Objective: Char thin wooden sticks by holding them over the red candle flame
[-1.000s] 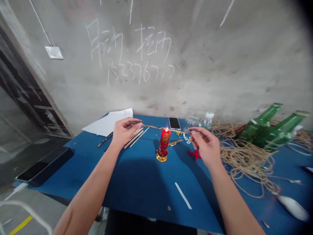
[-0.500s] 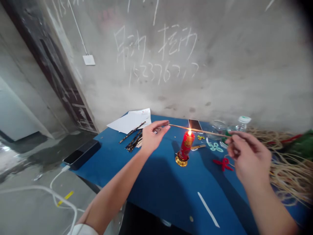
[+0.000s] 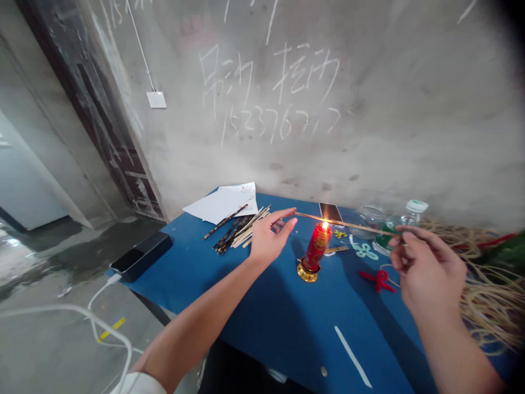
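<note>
- Left grip (image 3: pixel 268 238) left of the candle (image 3: pixel 318 246), right grip (image 3: pixel 430 268) right of it: both pinch the thin strip (image 3: pixel 353 224).
- I see the strip crossing at the candle's flame (image 3: pixel 325 224), now nearer my left grip; heat probably reaches another stretch.

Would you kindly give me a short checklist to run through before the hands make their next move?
1. Left hand holding one end of the stick: ok.
2. Right hand holding the other end: ok.
3. Candle seated in its gold base: ok.
4. Both hands apart from the flame: ok.
5. White papers lying away from the flame: ok.
6. Scorching where the stick crosses the flame: cannot tell; glare hides it.
</note>
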A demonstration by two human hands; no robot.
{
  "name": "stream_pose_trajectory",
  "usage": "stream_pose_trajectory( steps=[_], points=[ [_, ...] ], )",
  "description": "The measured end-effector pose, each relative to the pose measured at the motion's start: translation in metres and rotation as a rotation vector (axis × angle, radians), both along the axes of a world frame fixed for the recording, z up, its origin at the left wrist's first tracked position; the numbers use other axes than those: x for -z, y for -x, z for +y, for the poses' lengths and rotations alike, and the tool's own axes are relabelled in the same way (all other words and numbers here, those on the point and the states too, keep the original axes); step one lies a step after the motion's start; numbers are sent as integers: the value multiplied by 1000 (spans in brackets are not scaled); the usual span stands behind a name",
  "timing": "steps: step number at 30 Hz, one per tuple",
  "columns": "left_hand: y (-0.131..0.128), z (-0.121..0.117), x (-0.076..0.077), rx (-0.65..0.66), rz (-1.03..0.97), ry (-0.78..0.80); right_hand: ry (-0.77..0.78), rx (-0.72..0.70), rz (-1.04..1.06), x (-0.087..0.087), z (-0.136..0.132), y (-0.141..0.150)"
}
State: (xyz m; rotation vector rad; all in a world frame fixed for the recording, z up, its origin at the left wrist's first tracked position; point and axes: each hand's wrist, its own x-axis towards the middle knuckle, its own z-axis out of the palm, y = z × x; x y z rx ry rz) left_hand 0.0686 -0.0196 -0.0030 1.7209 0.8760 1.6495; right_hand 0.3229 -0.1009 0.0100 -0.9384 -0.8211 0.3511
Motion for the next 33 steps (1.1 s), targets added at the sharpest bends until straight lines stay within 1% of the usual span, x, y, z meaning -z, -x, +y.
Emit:
stream_pose_trajectory(
  steps=[4,7,12,21,33],
  points=[
    [2,2,-1,2,-34,14,16,-29,-16,1,0,1],
    [5,8,-2,3,-74,30,68,-86,-48,3,-1,4],
    [13,18,-5,-5,-122,52,104,-157,-86,3,-1,7],
    [24,20,-20,121,-284,158,113,-179,-108,3,-2,8],
    [27,26,-19,169,-337,170,112,-203,-167,5,-2,7]
  ],
)
